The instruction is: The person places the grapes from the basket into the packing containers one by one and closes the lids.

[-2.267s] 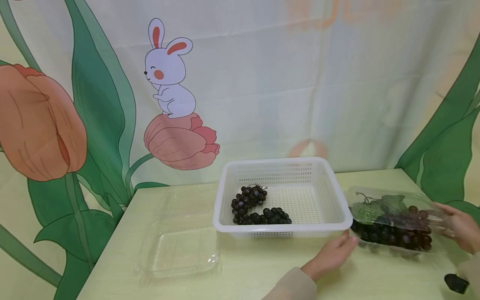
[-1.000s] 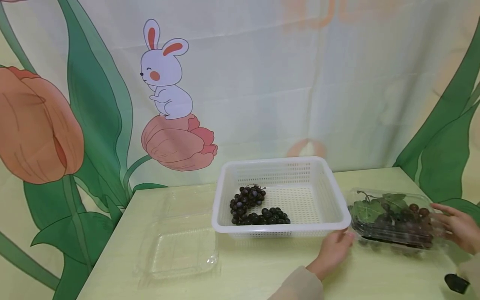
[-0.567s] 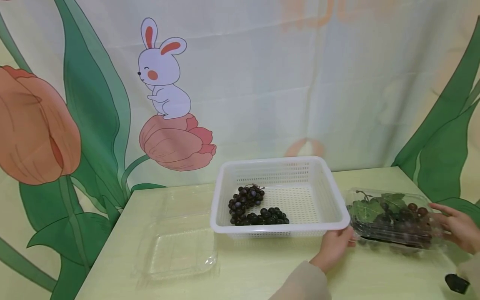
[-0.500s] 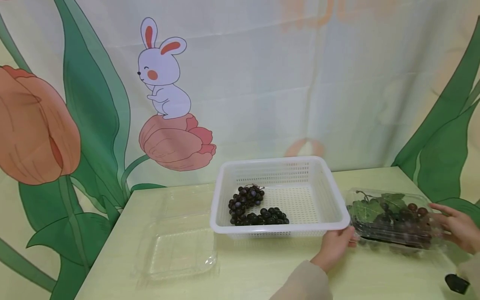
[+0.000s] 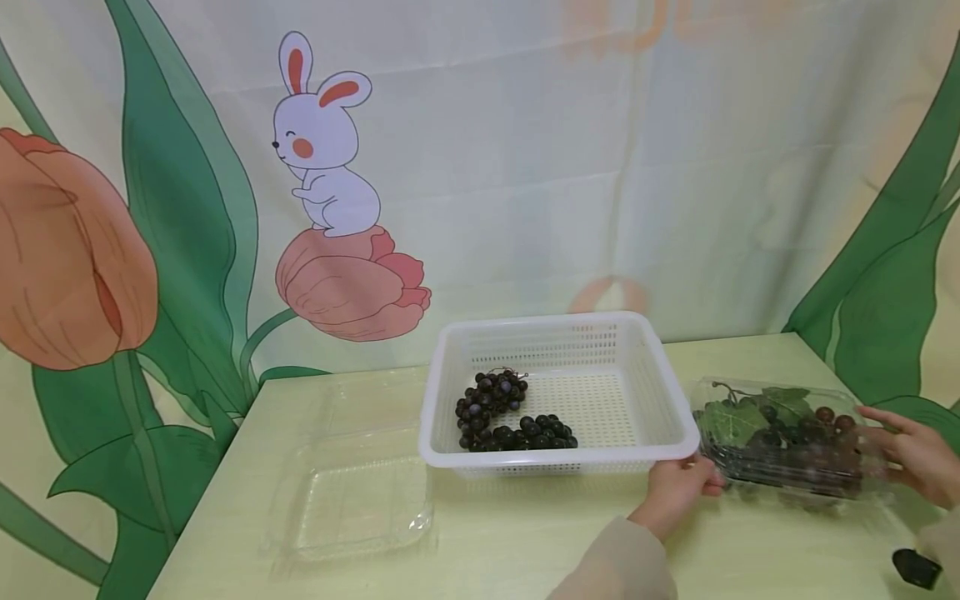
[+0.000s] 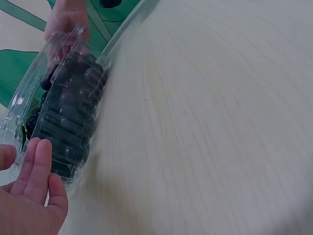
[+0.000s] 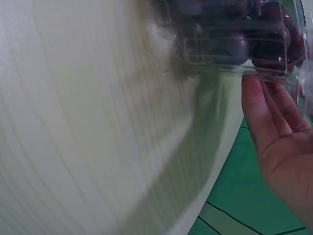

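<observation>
A transparent plastic clamshell box (image 5: pixel 787 442) of dark grapes, with green leaves and a stem under its lid, is at the right of the table. My left hand (image 5: pixel 675 492) holds its left end, the thumb on one side and the fingers (image 6: pixel 36 169) against the ribbed wall. At the opposite end my right hand (image 5: pixel 918 454) grips the box, fingers (image 7: pixel 252 98) at its lower edge and thumb hidden behind the plastic. The lid lies down over the grapes. Beside the box stands a white perforated basket (image 5: pixel 555 459), whose corner overlaps my left fingertips in the head view.
Two bunches of dark grapes, one at the back left (image 5: pixel 491 400) and one in front (image 5: pixel 536 433), lie in the basket. Another transparent clamshell box (image 5: pixel 360 508) lies opened out at the table's left. A printed curtain (image 5: pixel 510 167) hangs behind the table (image 5: pixel 487 550).
The raised lid of the grape box has come down onto it. My left hand has shifted slightly right and down along the box's near corner; the right hand stays at its end.
</observation>
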Demonstrator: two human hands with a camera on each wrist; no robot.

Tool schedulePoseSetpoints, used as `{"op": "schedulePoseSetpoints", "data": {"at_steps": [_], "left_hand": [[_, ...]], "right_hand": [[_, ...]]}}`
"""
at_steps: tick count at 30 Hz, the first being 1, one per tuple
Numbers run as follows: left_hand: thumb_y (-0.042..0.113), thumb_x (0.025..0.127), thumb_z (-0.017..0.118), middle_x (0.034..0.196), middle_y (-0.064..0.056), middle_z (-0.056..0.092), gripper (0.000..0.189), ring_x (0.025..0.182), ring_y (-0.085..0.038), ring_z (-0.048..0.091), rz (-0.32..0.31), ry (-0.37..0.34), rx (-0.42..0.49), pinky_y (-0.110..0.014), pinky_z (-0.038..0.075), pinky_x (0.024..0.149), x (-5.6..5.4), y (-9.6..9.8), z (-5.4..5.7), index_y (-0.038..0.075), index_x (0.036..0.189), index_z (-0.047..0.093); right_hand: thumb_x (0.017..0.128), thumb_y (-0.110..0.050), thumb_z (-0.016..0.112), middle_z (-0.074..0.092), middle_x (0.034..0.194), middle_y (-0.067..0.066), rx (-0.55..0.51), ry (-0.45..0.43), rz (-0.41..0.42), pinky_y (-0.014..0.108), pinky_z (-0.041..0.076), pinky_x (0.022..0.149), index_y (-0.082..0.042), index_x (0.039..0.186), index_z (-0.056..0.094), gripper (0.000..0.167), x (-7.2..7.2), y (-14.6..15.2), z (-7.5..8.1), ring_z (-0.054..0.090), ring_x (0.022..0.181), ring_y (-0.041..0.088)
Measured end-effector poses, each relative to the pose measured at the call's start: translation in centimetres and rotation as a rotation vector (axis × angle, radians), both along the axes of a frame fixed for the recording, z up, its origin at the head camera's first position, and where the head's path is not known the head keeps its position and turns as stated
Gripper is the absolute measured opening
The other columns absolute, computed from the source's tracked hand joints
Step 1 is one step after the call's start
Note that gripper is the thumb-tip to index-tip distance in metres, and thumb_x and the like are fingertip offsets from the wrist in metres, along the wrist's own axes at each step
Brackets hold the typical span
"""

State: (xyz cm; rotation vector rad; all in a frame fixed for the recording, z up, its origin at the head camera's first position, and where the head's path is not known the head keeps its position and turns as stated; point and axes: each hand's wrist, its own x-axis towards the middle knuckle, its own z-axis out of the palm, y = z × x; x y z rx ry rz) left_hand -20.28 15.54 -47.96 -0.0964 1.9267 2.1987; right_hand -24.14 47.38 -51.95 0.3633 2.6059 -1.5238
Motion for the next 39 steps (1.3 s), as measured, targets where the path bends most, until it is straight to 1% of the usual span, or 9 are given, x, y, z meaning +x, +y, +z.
{"op": "schedulePoseSetpoints", "data": {"at_steps": [3, 10, 21, 23, 25, 28, 32, 36, 39], "left_hand": [[-0.003, 0.077, 0.054, 0.068, -0.017, 0.064, 0.018, 0.068, -0.035, 0.064, 0.013, -0.018, -0.007, -0.026, 0.052, 0.057, -0.1, 0.1, 0.1, 0.009, 0.066, 0.045], [-0.008, 0.075, 0.051, 0.069, -0.022, 0.063, 0.023, 0.068, -0.038, 0.063, 0.037, -0.032, 0.022, -0.029, 0.053, 0.057, -0.1, 0.2, 0.2, 0.01, 0.067, 0.04], [-0.012, 0.072, 0.052, 0.066, -0.017, 0.062, 0.019, 0.066, -0.037, 0.064, 0.098, -0.057, 0.042, -0.029, 0.053, 0.056, -0.3, 0.5, 0.1, 0.006, 0.071, 0.045], [-0.012, 0.072, 0.053, 0.065, -0.016, 0.062, 0.018, 0.066, -0.036, 0.064, 0.107, -0.061, 0.038, -0.029, 0.053, 0.056, -0.3, 0.5, 0.1, 0.005, 0.072, 0.047], [-0.012, 0.072, 0.053, 0.065, -0.016, 0.062, 0.017, 0.064, -0.036, 0.064, 0.116, -0.062, 0.03, -0.029, 0.053, 0.055, -0.2, 0.5, 0.2, 0.004, 0.074, 0.048], [-0.01, 0.071, 0.055, 0.062, -0.015, 0.062, 0.015, 0.061, -0.034, 0.064, 0.132, -0.07, 0.001, -0.028, 0.052, 0.054, -0.2, 0.5, 0.2, 0.004, 0.076, 0.051], [-0.01, 0.068, 0.055, 0.058, -0.012, 0.062, 0.016, 0.055, -0.03, 0.064, 0.177, -0.089, -0.035, -0.027, 0.051, 0.051, 0.1, 0.5, 0.4, 0.005, 0.074, 0.054], [-0.011, 0.065, 0.054, 0.057, -0.013, 0.062, 0.018, 0.052, -0.028, 0.063, 0.218, -0.094, -0.044, -0.028, 0.051, 0.049, 0.3, 0.6, 0.5, 0.006, 0.071, 0.055], [-0.011, 0.065, 0.054, 0.056, -0.013, 0.062, 0.018, 0.052, -0.029, 0.063, 0.232, -0.095, -0.054, -0.031, 0.051, 0.05, 0.4, 0.7, 0.4, 0.006, 0.07, 0.055]], "right_hand": [[0.096, -0.037, 0.025, 0.011, 0.135, 0.035, -0.004, 0.0, 0.005, 0.038, 0.045, 0.06, -0.019, 0.142, -0.003, 0.057, 0.0, 0.0, 0.1, 0.045, 0.067, 0.012], [0.097, -0.029, 0.024, 0.009, 0.136, 0.036, -0.012, -0.015, 0.035, 0.037, 0.047, 0.062, -0.019, 0.142, -0.004, 0.054, 0.1, 0.1, 0.6, 0.05, 0.07, 0.0], [0.097, -0.028, 0.021, 0.007, 0.136, 0.037, -0.004, -0.033, 0.066, 0.036, 0.043, 0.059, -0.014, 0.141, -0.007, 0.054, 0.2, -0.5, 1.2, 0.046, 0.069, 0.007], [0.097, -0.027, 0.021, 0.014, 0.134, 0.036, 0.003, -0.03, 0.068, 0.037, 0.043, 0.059, -0.013, 0.142, -0.006, 0.054, 0.0, -0.4, 1.1, 0.045, 0.067, 0.008], [0.097, -0.026, 0.021, 0.024, 0.129, 0.031, 0.006, -0.025, 0.069, 0.037, 0.043, 0.059, -0.016, 0.142, -0.005, 0.053, -0.2, -0.3, 0.9, 0.043, 0.065, 0.01], [0.097, -0.027, 0.022, 0.04, 0.111, 0.006, 0.009, -0.006, 0.067, 0.036, 0.043, 0.059, -0.022, 0.142, -0.001, 0.051, -0.5, -0.1, 0.5, 0.042, 0.063, 0.011], [0.096, -0.028, 0.024, 0.039, 0.097, -0.017, 0.009, 0.021, 0.06, 0.035, 0.044, 0.059, -0.018, 0.143, 0.002, 0.052, -0.8, -0.2, 0.3, 0.045, 0.065, 0.008], [0.096, -0.03, 0.026, 0.04, 0.088, -0.025, 0.013, 0.053, 0.041, 0.032, 0.045, 0.059, -0.013, 0.143, 0.006, 0.054, -0.6, -0.8, 0.4, 0.048, 0.067, 0.004], [0.095, -0.03, 0.027, 0.04, 0.085, -0.024, 0.015, 0.057, 0.028, 0.03, 0.045, 0.057, -0.012, 0.143, 0.008, 0.054, -0.5, -1.1, 0.6, 0.047, 0.066, 0.004]]}}
